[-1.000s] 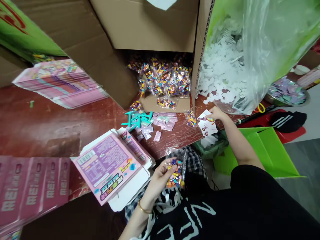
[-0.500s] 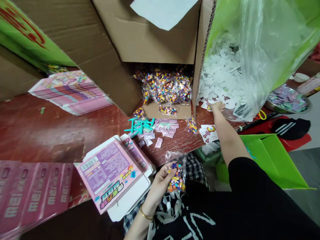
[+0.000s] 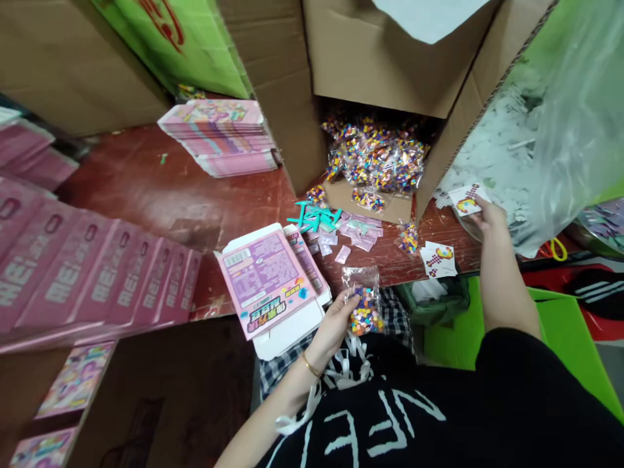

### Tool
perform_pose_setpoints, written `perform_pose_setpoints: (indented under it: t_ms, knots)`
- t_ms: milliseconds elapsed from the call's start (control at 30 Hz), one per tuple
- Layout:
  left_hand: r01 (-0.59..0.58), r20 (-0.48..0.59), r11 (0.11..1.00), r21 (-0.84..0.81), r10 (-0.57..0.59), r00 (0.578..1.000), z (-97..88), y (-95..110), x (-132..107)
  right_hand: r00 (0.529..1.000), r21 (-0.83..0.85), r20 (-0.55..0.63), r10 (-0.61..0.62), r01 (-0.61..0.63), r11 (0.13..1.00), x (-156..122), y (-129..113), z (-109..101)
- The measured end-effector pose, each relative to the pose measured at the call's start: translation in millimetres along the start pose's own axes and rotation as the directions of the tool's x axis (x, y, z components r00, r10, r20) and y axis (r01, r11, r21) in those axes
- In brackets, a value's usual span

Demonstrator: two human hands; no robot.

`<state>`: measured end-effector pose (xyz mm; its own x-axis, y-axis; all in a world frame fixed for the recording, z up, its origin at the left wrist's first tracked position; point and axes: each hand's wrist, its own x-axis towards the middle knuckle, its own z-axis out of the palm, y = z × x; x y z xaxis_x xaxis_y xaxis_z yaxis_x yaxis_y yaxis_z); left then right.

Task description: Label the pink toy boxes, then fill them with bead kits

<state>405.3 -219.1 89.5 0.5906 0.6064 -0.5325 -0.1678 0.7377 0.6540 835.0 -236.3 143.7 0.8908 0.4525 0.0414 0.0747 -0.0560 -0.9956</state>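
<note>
My left hand is closed on a clear bag of colourful beads, held over my lap. In my right hand is a white pattern card with a pixel design, pinched by its edge in front of the box of white pieces. More pattern cards lie at the table edge below it. Left of my left hand rest pink flat boxes, one with its white flap open. Teal plastic tools and small pink sachets lie behind them.
A cardboard box spills bagged beads. White perforated pieces fill a plastic-lined box at right. Pink cartons line the left, near a stack of folded pink boxes. A green bin stands below right.
My right hand has lifted a pattern card from beside the white pieces. My left hand still holds the bead bag. The view has swung left.
</note>
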Motion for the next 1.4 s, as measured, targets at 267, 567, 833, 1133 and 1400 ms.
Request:
perform_pose_setpoints:
  t_ms: [267,567,833,1133,1400]
  knots:
    - [-0.098,0.123,0.988,-0.116,0.113,0.986,21.0,-7,2,0.721,-0.145,0.646,0.250,-0.206,0.968,-223,33,54]
    - [-0.219,0.142,0.973,0.066,0.208,0.968,12.1,-10,-34,0.761,-0.255,0.644,-0.079,0.311,0.916,-170,34,191]
    - [0.084,0.135,0.996,-0.004,-0.083,0.987,1.4,15,-78,0.639,-0.451,0.767,0.068,0.461,0.764,-150,16,340]
    - [0.132,0.155,0.991,0.025,-0.134,0.979,-6.1,2,-66,0.480,-0.377,0.851,0.214,0.273,0.885,-119,-36,228]
    - [-0.107,0.107,0.993,0.053,0.101,0.989,9.9,6,-44,0.567,0.017,0.823,0.029,-0.076,0.997,-227,-43,107]
